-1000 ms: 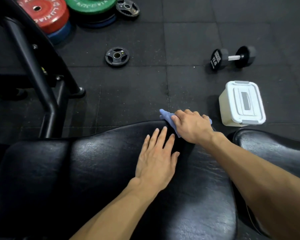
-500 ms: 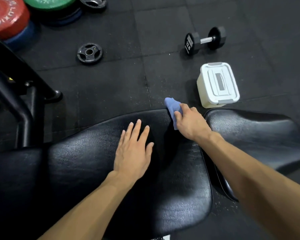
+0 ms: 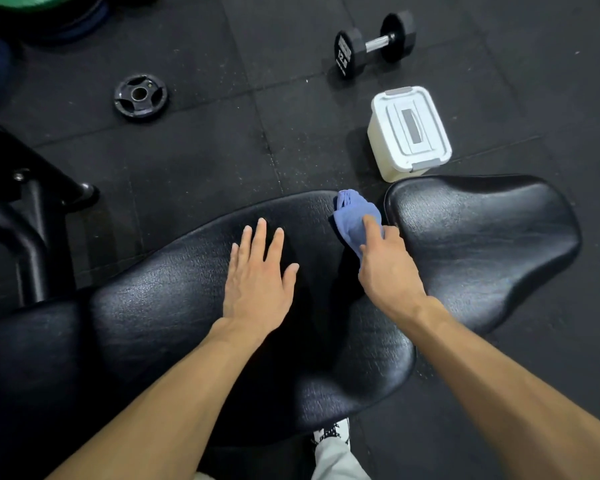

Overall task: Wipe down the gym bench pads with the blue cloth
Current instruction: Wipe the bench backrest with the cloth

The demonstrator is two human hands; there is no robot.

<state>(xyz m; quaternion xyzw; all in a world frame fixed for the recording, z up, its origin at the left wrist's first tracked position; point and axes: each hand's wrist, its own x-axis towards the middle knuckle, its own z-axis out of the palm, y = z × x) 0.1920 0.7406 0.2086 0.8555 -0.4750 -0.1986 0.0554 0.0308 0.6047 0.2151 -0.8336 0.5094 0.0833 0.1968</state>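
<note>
The person leans over the long black padded vinyl bench back (image 3: 174, 306), both bare arms stretched out across it. The left hand (image 3: 257, 282) lies flat on the pad with its fingers spread and the palm down, empty. The right hand (image 3: 388, 268) is closed around a bunched blue cloth (image 3: 352, 216), the fingers curled over it and pressing it down at the far corner of the long pad, right at the narrow gap that divides it from the shorter black vinyl seat pad (image 3: 482, 244). Most of the cloth sticks out beyond the fingertips, crumpled and folded on itself; the rest is tucked under the hand, so I cannot tell how it is held underneath.

On the black rubber-tiled floor (image 3: 205, 161) beyond the bench stands a white plastic lidded box with grey latches (image 3: 409, 133), just past the far edge of the seat pad. Farther off lies a black hex dumbbell with a chrome handle (image 3: 374, 45), and to the left of it a small black iron weight plate (image 3: 141, 95) lies flat. The black steel frame of the bench (image 3: 32, 216) runs down at the left edge. At the bottom, below the pad, a bit of pale trouser leg (image 3: 333, 459) shows
</note>
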